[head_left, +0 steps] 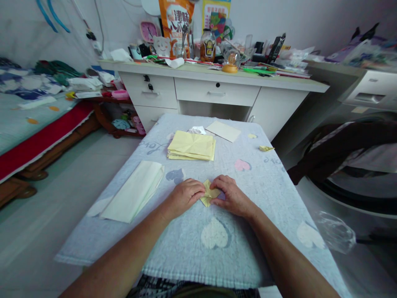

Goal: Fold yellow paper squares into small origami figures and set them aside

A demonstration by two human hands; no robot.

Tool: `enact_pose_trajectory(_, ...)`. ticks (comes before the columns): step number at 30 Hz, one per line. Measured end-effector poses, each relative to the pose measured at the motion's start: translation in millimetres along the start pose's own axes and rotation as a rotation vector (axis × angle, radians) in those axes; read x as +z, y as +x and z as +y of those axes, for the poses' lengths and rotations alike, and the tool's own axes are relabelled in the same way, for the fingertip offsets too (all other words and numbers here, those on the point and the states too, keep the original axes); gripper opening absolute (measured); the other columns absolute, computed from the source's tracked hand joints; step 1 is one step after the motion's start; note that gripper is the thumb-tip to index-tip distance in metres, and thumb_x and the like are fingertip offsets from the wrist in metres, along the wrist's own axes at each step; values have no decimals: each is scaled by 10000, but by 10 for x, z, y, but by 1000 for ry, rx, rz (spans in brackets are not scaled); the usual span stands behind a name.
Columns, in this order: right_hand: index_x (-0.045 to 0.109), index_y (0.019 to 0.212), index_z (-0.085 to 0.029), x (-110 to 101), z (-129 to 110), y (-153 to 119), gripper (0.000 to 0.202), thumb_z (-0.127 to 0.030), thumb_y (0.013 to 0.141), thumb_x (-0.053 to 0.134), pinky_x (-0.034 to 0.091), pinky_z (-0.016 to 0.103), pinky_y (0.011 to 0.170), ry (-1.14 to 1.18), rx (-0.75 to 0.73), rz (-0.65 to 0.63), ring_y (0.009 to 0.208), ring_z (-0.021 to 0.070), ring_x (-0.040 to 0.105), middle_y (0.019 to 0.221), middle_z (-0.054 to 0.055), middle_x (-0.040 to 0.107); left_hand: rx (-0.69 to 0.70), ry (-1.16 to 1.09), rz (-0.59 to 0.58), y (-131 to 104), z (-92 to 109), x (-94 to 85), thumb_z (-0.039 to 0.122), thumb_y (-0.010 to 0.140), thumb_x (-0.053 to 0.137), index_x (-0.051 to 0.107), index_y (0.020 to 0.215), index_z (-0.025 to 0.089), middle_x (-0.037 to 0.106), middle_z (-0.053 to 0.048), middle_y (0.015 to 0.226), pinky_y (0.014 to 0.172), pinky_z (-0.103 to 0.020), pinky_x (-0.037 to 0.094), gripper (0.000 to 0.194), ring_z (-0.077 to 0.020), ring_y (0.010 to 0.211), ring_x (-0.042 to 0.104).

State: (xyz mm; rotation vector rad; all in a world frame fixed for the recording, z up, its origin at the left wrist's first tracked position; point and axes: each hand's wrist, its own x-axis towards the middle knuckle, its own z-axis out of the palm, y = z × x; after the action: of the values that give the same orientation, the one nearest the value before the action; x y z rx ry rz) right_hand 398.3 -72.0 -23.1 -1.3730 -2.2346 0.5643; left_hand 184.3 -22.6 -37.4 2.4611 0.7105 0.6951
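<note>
A small folded piece of yellow paper [207, 200] lies on the cloth-covered table between my hands. My left hand [188, 193] is closed, its fingertips gripping the paper's left edge. On the other side my right hand [230, 196] pinches the right part between thumb and fingers. Just beyond them rests a stack of yellow paper sheets [192, 145] with crease lines on top. To the left lies a folded bundle of pale paper [136, 192]. A small folded yellow paper shape [266, 148] sits near the table's right edge.
Behind the stack are a crumpled white tissue [197, 130] and a pale card [223, 131]. A cluttered white desk [198, 73] stands beyond the table [195, 256]. A bed [40, 124] is at left, a washing machine [350, 182] with dark clothing at right.
</note>
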Motion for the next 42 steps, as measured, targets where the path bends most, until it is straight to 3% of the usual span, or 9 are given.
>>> enact_pose_trajectory(5, 605, 877, -201, 39, -45, 14, 124, -155, 774, 655, 342, 334, 820, -85, 24, 36, 912, 198, 474, 939, 42, 560, 14, 50, 0, -25, 56, -7, 174, 873, 548, 624, 919, 180, 669, -43, 927, 835, -321, 465, 89, -179, 914, 592)
enact_pose_trajectory(9, 590, 800, -188, 52, -88, 29, 149, -49, 756, 564, 339, 318, 803, -112, -32, 23, 874, 184, 479, 854, 32, 566, 11, 107, -14, -41, 77, -12, 120, 804, 594, 615, 949, 182, 653, -49, 957, 836, -326, 464, 158, -192, 944, 572)
enact_pose_trajectory(13, 584, 795, -183, 66, -101, 39, 147, -45, 760, 546, 348, 308, 783, -112, -49, 16, 838, 177, 488, 819, 28, 570, 39, 181, -12, -46, 48, 16, 114, 855, 530, 616, 864, 177, 643, -42, 855, 763, -304, 461, 107, -176, 858, 579)
enact_pose_trajectory(18, 643, 967, -199, 138, -69, 45, 206, -114, 781, 618, 353, 321, 786, -166, -57, 24, 892, 197, 496, 897, 46, 580, 48, 236, -24, -49, 41, 38, 144, 888, 507, 601, 813, 167, 618, -37, 806, 722, -294, 443, 122, -171, 807, 559)
enact_pose_trajectory(22, 681, 895, -207, 188, -55, 65, 92, -183, 849, 606, 348, 326, 765, -204, -60, 37, 873, 198, 503, 848, 50, 586, -10, 204, -9, -45, 32, 39, 138, 876, 522, 601, 842, 175, 604, -33, 820, 737, -295, 437, 94, -174, 828, 550)
enact_pose_trajectory(25, 690, 875, -209, 191, -55, 80, 115, -213, 884, 576, 350, 323, 752, -207, -55, 38, 849, 192, 511, 826, 51, 594, -58, 170, 20, -42, -6, 37, 130, 851, 555, 603, 827, 178, 595, -32, 844, 757, -298, 441, 71, -176, 855, 546)
enact_pose_trajectory(36, 660, 871, -187, 213, -36, 84, 87, -151, 861, 582, 352, 298, 772, -160, -7, 56, 846, 175, 517, 830, 38, 597, -51, 126, 13, -29, -32, 16, 125, 872, 523, 559, 785, 175, 570, -26, 832, 744, -294, 420, 107, -174, 847, 526)
enact_pose_trajectory(42, 630, 820, -182, 202, -53, 95, 82, -152, 862, 567, 343, 297, 760, -161, 15, 50, 827, 175, 506, 814, 34, 587, -119, 108, 6, -23, -31, 6, 117, 826, 586, 543, 763, 178, 564, -17, 844, 760, -296, 412, 98, -175, 859, 517)
